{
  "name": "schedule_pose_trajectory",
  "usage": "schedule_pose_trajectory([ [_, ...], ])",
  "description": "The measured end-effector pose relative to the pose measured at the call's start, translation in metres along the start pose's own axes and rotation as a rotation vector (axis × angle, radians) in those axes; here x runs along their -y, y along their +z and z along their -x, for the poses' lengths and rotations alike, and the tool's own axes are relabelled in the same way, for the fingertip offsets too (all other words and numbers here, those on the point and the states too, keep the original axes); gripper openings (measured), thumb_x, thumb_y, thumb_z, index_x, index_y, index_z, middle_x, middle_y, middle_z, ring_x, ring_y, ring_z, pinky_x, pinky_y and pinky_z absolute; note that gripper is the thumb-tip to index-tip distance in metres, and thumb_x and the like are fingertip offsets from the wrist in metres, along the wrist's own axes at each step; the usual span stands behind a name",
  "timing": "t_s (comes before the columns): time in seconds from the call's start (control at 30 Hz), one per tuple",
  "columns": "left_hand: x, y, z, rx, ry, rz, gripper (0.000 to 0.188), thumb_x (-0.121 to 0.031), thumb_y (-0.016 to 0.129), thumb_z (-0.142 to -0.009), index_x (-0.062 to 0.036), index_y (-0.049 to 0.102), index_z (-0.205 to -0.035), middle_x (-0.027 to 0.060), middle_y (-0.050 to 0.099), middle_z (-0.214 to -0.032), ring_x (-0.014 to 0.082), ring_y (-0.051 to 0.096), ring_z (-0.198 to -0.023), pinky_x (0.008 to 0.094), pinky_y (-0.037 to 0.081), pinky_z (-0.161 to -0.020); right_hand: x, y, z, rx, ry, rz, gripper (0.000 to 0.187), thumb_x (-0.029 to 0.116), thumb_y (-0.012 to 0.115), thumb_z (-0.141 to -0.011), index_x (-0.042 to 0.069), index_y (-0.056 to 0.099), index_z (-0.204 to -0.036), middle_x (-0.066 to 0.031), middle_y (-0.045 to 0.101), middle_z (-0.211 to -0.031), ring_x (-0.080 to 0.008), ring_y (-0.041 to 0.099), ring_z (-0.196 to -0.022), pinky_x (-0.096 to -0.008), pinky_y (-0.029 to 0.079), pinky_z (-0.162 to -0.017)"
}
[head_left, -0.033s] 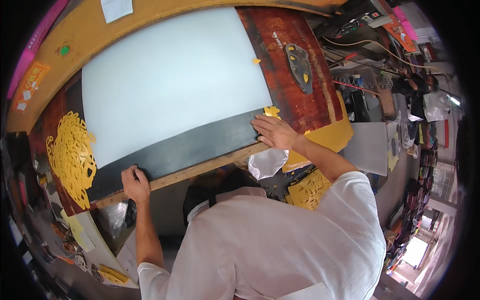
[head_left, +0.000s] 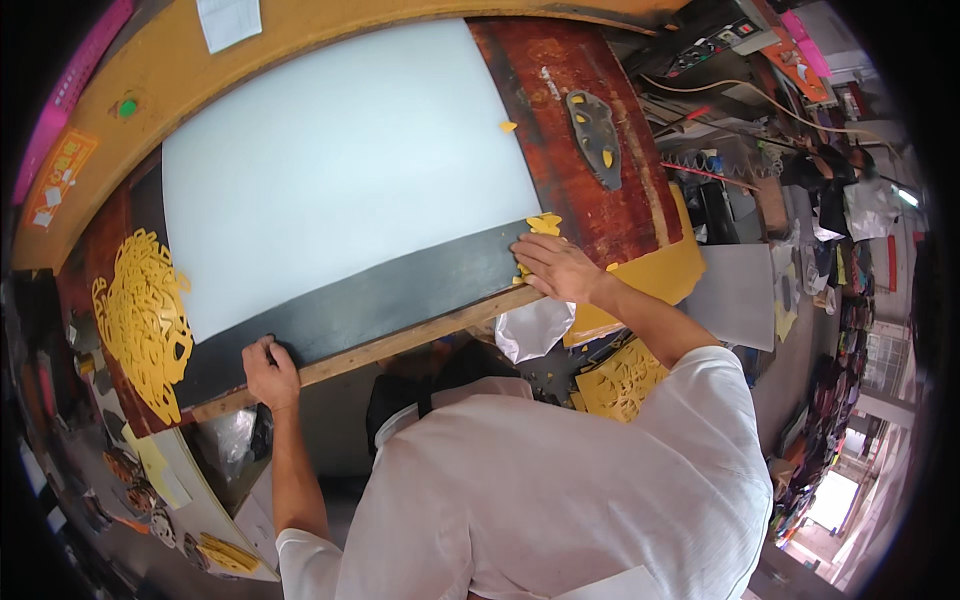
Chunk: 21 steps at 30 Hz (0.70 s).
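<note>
My left hand (head_left: 270, 372) is curled at the table's wooden front edge (head_left: 400, 336), on the left. My right hand (head_left: 560, 268) lies flat, fingers stretched out, near the right end of the black strip of tabletop (head_left: 380, 283). Small yellow cut pieces (head_left: 544, 224) lie just beyond its fingers, and a few more show beside its fingertips. A large white sheet (head_left: 345, 180) covers the middle of the table. Left of it, a heap of yellow cut-out pieces with holes (head_left: 145, 320) reaches the table's front corner.
A dark, elongated flat piece (head_left: 597, 140) with yellow bits on it lies on the reddish-brown board (head_left: 555, 75). A yellow beam (head_left: 300, 40) spans the far side. Yellow sheets (head_left: 660, 285) and a silvery bag (head_left: 535, 330) are by the right front edge.
My right hand has slid slightly to the right, and yellow bits now show beside its fingertips. My left hand stays at the edge.
</note>
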<state>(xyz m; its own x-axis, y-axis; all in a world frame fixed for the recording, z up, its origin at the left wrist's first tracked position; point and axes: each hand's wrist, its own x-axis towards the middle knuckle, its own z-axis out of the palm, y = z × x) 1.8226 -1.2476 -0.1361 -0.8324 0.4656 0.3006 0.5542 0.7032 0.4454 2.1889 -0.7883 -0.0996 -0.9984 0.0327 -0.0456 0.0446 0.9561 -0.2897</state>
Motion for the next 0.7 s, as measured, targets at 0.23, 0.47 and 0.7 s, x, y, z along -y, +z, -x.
schedule_pose_trajectory([
  [0.23, 0.001, 0.001, 0.001, 0.019, -0.037, -0.012, 0.015, -0.012, 0.065, -0.098, -0.0054, 0.074, -0.108, 0.0138, 0.068, -0.101, 0.0346, 0.068, -0.092, 0.0448, 0.056, -0.085, -0.054, -0.049, -0.055, -0.375, 0.241, -0.150, 0.024, 0.018, 0.069, -0.098, 0.004, 0.074, -0.118, -0.0196, 0.071, -0.114, -0.0437, 0.066, -0.108, -0.0532, 0.052, -0.096],
  [0.47, -0.002, -0.001, -0.001, 0.005, 0.007, 0.014, 0.016, -0.012, 0.063, -0.100, -0.0026, 0.072, -0.107, 0.0154, 0.066, -0.099, 0.0356, 0.067, -0.090, 0.0438, 0.054, -0.083, -0.098, -0.046, -0.123, -0.220, 0.416, -0.013, 0.045, 0.032, 0.068, -0.101, 0.007, 0.068, -0.139, -0.0204, 0.061, -0.149, -0.0413, 0.062, -0.130, -0.0488, 0.051, -0.111],
  [0.7, -0.001, 0.001, 0.000, 0.040, -0.077, -0.023, 0.015, -0.015, 0.064, -0.101, -0.0031, 0.071, -0.106, 0.0129, 0.066, -0.097, 0.0320, 0.067, -0.087, 0.0413, 0.054, -0.081, -0.133, -0.057, -0.044, -0.441, 0.536, -0.023, 0.035, 0.028, 0.069, -0.100, 0.006, 0.079, -0.124, -0.0201, 0.073, -0.136, -0.0410, 0.063, -0.131, -0.0478, 0.049, -0.115],
])
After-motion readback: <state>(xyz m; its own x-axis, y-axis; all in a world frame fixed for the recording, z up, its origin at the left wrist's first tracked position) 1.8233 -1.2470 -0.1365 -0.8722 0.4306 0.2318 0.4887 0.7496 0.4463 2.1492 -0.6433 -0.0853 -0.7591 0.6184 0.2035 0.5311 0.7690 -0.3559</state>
